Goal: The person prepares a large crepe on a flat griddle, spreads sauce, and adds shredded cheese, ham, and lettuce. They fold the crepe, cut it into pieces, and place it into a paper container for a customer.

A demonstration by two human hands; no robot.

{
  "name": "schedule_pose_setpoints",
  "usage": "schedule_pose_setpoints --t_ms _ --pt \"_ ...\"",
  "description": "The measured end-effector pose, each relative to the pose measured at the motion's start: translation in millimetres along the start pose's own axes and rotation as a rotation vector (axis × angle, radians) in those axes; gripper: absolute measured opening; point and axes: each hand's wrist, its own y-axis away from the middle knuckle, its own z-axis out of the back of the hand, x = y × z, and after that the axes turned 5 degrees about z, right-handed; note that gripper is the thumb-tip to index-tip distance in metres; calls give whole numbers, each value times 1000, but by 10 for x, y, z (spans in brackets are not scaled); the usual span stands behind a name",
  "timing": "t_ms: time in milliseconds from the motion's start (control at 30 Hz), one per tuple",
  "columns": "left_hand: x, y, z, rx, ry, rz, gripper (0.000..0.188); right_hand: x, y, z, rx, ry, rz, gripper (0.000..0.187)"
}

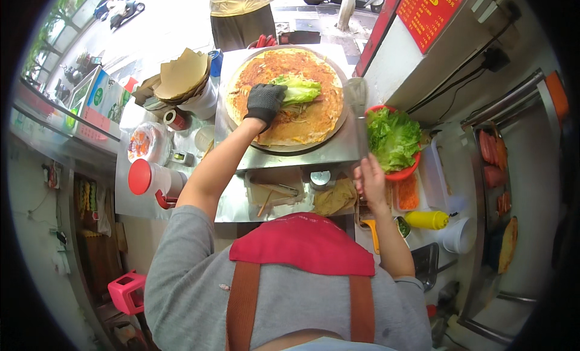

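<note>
A large round crepe, smeared with reddish sauce, covers a round griddle in front of me. My left hand, in a dark knitted glove, is closed on a bunch of green lettuce leaves at the crepe's middle. Shredded filling shows just below the leaves. My bare right hand is right of the griddle, its fingers round the handle of a spatula. The spatula points away from me, its blade blurred by motion beside the crepe's right edge.
Close by on the right stand a red basket of lettuce, shredded carrot and a yellow squeeze bottle. Paper bags and a red-lidded container are on the left. Beyond the counter stands a person.
</note>
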Motion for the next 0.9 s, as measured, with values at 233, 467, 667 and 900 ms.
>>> schedule_pose_setpoints --t_ms 233,467,667,900 --pt "-18 -11 5 19 16 137 21 294 -47 598 -104 1148 442 47" --pt "-43 -97 88 73 -81 168 19 681 -410 978 -27 1738 883 47" --pt "11 -396 209 379 -109 185 21 919 -654 1068 147 1849 1231 47" --pt "173 -589 210 574 50 185 26 1010 -999 532 440 1644 1331 46"
